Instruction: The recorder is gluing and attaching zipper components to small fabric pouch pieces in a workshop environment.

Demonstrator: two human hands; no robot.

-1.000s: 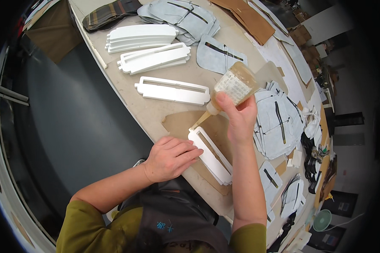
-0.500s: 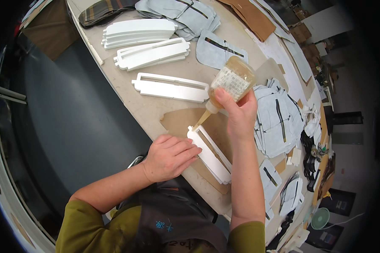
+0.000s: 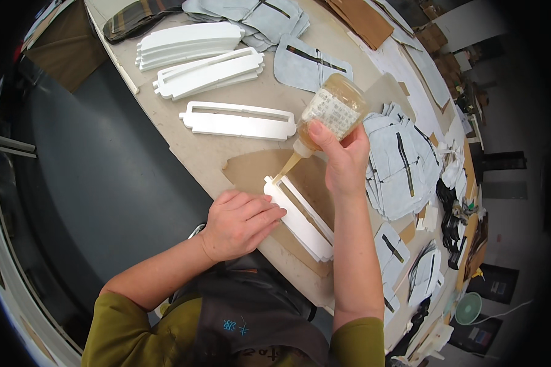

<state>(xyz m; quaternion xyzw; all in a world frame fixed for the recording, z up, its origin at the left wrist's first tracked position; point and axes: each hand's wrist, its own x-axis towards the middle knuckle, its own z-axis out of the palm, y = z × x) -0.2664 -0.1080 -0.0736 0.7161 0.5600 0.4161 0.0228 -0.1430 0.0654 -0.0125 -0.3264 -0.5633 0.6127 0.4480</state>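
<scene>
In my right hand [image 3: 347,162] is a clear, amber-tinted squeeze bottle [image 3: 349,96] with a pale label, tipped nozzle-down. Its pointed tip meets the upper end of a white slotted frame [image 3: 297,221], or is just above it; which, I cannot tell. My left hand [image 3: 242,223] grips that frame's left edge near the same end, fingers closed over it. Under the frame, where edges suggest more than one layer, lies a brown sheet [image 3: 245,166]. Another white slotted frame [image 3: 239,126] rests farther off on the table.
Stacked white frames [image 3: 190,44] and a looser pile [image 3: 208,73] stand at the far left. Grey-blue fabric pieces with dark slits lie at the back [image 3: 312,64] and in a heap [image 3: 398,168] to the right. The table edge [image 3: 177,153] runs diagonally, with dark floor [image 3: 116,177] beyond.
The nozzle tip has shifted slightly along the frame's upper end. The whole view has drifted a little, moving the table things up and left. Both hands keep their holds.
</scene>
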